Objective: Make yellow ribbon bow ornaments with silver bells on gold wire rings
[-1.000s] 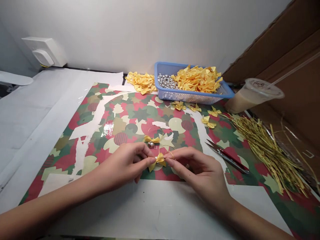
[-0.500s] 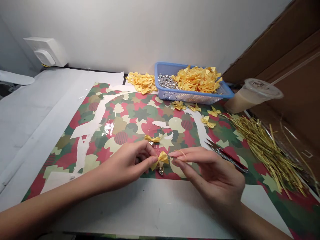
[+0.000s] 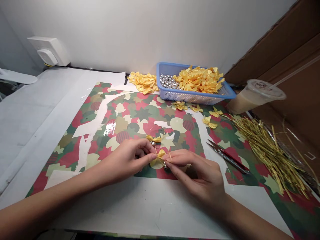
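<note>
My left hand (image 3: 133,155) is closed, thumb and index finger pinching the left side of a yellow ribbon bow (image 3: 160,154). A small silver bell (image 3: 165,165) hangs at the bow's lower right. My right hand (image 3: 200,170) is closed too, its fingertips against the bow's right side, gripping a thin gold cord (image 3: 170,156) that arches over the index finger. The fingertips partly cover the bow. Just beyond the left fingers lies a second yellow bow (image 3: 153,138) with a silver bell (image 3: 152,143) and a thin loop of cord.
A blue basket (image 3: 197,98) of silver bells and yellow bows stands against the wall, beside a bow pile (image 3: 143,82). Loose bows (image 3: 210,122), thread snips (image 3: 227,156), gold twist strands (image 3: 271,156) and a drink cup (image 3: 255,96) lie or stand to the right.
My right hand has moved left, bringing its fingertips from a small gap beside the bow to against it. The left hand keeps its pinch; the view has shifted slightly.
</note>
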Demonstrator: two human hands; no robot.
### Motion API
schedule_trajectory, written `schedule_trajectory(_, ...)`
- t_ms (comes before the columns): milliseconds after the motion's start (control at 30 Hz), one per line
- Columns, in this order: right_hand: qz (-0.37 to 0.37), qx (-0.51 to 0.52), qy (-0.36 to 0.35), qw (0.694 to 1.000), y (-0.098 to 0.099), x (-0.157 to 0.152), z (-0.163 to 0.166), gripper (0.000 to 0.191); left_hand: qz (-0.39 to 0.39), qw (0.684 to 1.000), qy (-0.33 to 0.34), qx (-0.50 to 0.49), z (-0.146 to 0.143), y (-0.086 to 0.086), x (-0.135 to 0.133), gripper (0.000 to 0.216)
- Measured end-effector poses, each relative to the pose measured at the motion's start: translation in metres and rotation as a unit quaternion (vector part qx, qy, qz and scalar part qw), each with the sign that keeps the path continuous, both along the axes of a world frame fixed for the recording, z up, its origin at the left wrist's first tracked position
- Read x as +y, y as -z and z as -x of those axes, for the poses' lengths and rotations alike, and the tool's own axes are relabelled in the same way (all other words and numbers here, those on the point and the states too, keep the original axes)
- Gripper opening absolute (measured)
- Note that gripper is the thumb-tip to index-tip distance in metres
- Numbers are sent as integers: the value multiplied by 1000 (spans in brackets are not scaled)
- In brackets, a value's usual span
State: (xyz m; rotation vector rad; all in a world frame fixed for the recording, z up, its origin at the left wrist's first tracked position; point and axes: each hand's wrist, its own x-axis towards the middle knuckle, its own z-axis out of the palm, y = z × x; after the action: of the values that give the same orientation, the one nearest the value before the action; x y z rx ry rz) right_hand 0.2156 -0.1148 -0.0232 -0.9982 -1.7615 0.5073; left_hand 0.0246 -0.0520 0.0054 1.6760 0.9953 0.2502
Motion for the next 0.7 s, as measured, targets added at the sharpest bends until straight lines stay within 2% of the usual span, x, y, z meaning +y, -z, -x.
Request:
schedule_trajectory(367, -9, -35, 8, 999, -1, -2, -1, 22, -31, 999, 6, 5, -1, 0, 2, 18)
schedule_trajectory(700, -21, -14, 112, 993, -5, -1, -4, 24, -16, 1000, 11, 19, 1, 1, 2, 23)
